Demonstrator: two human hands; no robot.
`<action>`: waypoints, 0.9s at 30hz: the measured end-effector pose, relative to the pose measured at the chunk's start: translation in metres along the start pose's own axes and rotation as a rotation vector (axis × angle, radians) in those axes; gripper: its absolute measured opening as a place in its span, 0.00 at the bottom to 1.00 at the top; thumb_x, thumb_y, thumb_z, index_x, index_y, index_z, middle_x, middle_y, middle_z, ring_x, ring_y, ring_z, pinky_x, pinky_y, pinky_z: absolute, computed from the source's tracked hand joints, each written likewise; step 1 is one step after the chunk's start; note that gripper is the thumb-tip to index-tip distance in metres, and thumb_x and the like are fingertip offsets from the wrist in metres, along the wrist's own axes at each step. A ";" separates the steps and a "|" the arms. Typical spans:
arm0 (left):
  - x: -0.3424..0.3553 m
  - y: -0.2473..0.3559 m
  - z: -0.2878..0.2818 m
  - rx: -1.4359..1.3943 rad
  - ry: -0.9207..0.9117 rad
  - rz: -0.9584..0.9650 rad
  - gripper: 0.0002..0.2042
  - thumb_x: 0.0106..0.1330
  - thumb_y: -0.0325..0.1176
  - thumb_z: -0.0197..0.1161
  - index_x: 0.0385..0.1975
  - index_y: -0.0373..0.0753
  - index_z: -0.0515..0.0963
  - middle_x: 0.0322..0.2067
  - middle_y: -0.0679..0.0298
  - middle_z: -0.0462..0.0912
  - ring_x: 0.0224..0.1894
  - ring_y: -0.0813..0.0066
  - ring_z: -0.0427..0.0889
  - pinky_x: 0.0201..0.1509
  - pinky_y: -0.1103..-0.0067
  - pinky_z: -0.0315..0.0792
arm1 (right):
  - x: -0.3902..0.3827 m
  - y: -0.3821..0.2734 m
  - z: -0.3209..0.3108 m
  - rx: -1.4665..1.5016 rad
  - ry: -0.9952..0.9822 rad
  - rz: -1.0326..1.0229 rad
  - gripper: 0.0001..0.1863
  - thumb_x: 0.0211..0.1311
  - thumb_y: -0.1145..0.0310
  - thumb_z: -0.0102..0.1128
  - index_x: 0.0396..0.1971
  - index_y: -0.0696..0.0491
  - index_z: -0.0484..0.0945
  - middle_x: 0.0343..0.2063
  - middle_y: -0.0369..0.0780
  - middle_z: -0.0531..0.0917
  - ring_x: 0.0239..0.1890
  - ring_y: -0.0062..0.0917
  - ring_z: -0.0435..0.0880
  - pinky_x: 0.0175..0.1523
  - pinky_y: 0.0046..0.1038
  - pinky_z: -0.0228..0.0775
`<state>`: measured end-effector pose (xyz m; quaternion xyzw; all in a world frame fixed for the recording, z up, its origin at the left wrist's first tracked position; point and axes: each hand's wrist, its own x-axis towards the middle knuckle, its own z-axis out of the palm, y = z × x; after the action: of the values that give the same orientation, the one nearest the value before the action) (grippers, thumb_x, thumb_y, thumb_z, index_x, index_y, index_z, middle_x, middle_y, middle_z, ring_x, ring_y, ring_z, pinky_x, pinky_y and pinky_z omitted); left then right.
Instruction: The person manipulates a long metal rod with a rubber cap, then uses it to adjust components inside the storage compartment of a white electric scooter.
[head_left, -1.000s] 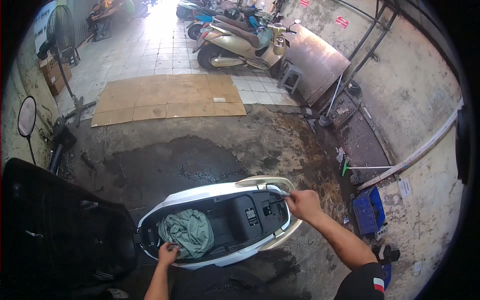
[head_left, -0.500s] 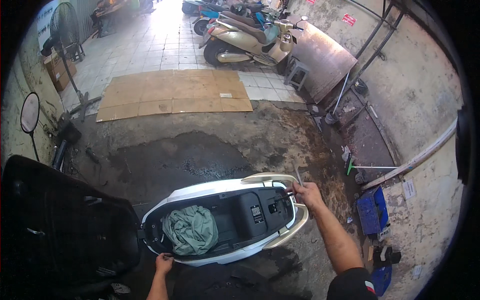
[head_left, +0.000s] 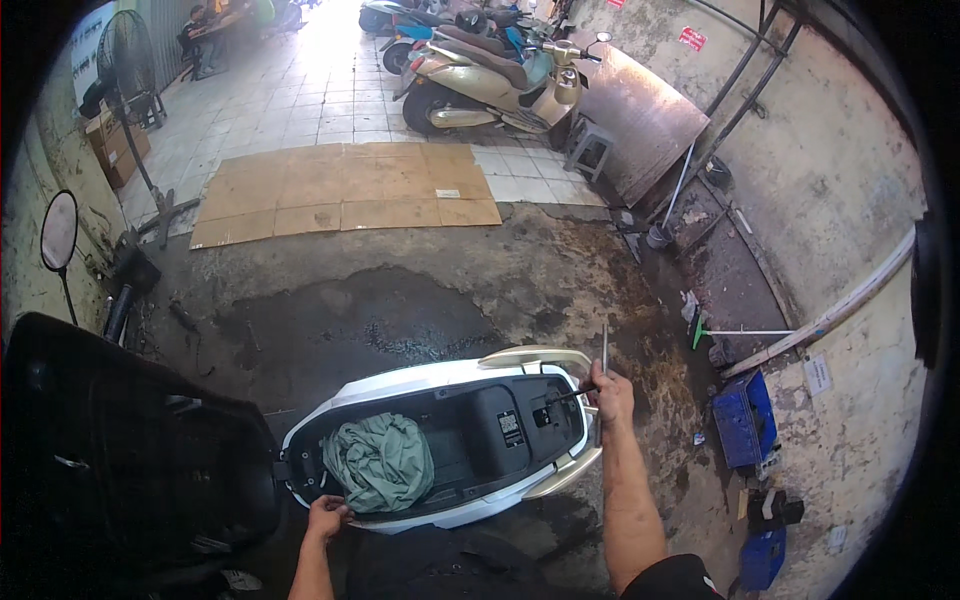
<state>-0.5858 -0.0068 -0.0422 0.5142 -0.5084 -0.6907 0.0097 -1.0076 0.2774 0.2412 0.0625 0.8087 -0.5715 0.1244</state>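
Observation:
In front of me is a white scooter body [head_left: 415, 378] with its seat [head_left: 140, 450] swung up to the left, so the black storage compartment [head_left: 460, 455] shows. A crumpled grey-green cloth [head_left: 378, 462] lies in the compartment's left part. My right hand [head_left: 612, 395] is closed around a T-handle wrench [head_left: 605, 345]. Its dark shaft points left over the tail end of the compartment, beside the pale gold grab rail [head_left: 535, 355]; where the tip sits is hard to see. My left hand [head_left: 327, 517] has its bent fingers on the compartment's near rim, just below the cloth.
Flattened cardboard [head_left: 340, 195] lies on the floor ahead. A gold scooter [head_left: 490, 85] and other scooters are parked beyond, near a grey stool [head_left: 590, 148]. On the right are blue crates [head_left: 745, 420] along the wall. A standing fan [head_left: 125, 65] and a mirror [head_left: 59, 230] are at left.
My right hand has turned the wrench's crossbar from leaning to nearly upright, and its forearm has swung left. My left hand has shifted slightly up along the rim.

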 end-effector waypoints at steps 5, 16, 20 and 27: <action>-0.008 0.026 0.007 0.226 -0.039 -0.038 0.08 0.61 0.26 0.66 0.36 0.30 0.76 0.28 0.55 0.83 0.26 0.70 0.83 0.29 0.76 0.78 | -0.008 -0.002 0.031 0.177 0.239 -0.005 0.22 0.64 0.53 0.62 0.21 0.57 0.77 0.20 0.37 0.77 0.22 0.22 0.73 0.29 0.24 0.61; -0.015 0.032 0.018 -0.090 -0.174 -0.075 0.09 0.65 0.22 0.60 0.43 0.26 0.74 0.39 0.48 0.84 0.34 0.64 0.86 0.36 0.73 0.82 | -0.065 -0.031 -0.037 -0.051 0.153 -0.312 0.20 0.69 0.54 0.53 0.31 0.59 0.78 0.27 0.40 0.80 0.23 0.21 0.76 0.27 0.24 0.73; -0.015 0.069 0.052 -0.120 -0.239 0.045 0.09 0.65 0.25 0.62 0.40 0.26 0.76 0.37 0.54 0.84 0.35 0.67 0.85 0.38 0.73 0.81 | -0.088 -0.002 -0.069 -0.160 0.130 -0.162 0.19 0.68 0.56 0.55 0.34 0.60 0.80 0.22 0.34 0.78 0.20 0.14 0.71 0.20 0.19 0.59; -0.017 0.129 0.125 -0.449 -0.402 -0.104 0.14 0.67 0.33 0.62 0.43 0.27 0.74 0.37 0.57 0.78 0.40 0.68 0.80 0.47 0.71 0.79 | -0.160 0.059 -0.048 0.003 0.217 -0.050 0.17 0.53 0.66 0.69 0.36 0.64 0.82 0.24 0.39 0.83 0.27 0.19 0.79 0.34 0.20 0.69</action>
<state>-0.7333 0.0265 0.0558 0.3773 -0.3077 -0.8734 -0.0130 -0.8453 0.3492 0.2462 0.1039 0.8178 -0.5656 0.0219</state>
